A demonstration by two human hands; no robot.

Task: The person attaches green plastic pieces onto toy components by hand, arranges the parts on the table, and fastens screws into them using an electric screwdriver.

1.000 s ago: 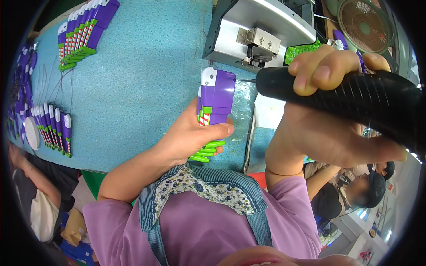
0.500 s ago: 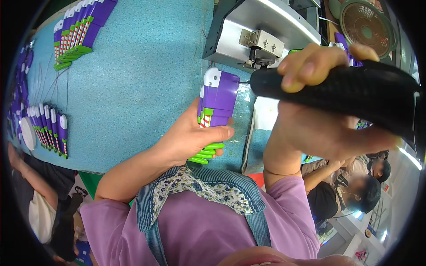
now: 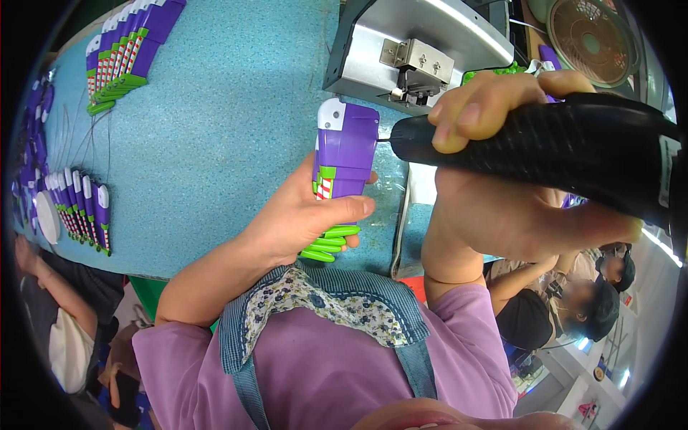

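Observation:
My left hand [image 3: 290, 218] is closed round a small stack of purple plastic parts [image 3: 351, 147]. Each has a white end, a red-and-white striped strip and a green tip; several green tips stick out below my fingers. My right hand [image 3: 494, 208] grips a black electric screwdriver [image 3: 573, 147], lying sideways with its nose to the left. Its thin bit reaches the right edge of the top part, just below the upper corner. Whether the bit sits in a screw is too small to tell.
Behind the hands stands a metal machine [image 3: 423, 61] with a bracket on its front. More purple parts lie in a row at the far left [image 3: 136, 54] and the near left [image 3: 79, 208] of the blue table [image 3: 215, 129]. A fan [image 3: 591, 43] is at back right; other people sit at both sides.
Both hands have shifted slightly left and away from me, together with the parts and the screwdriver. The grip of each hand looks the same.

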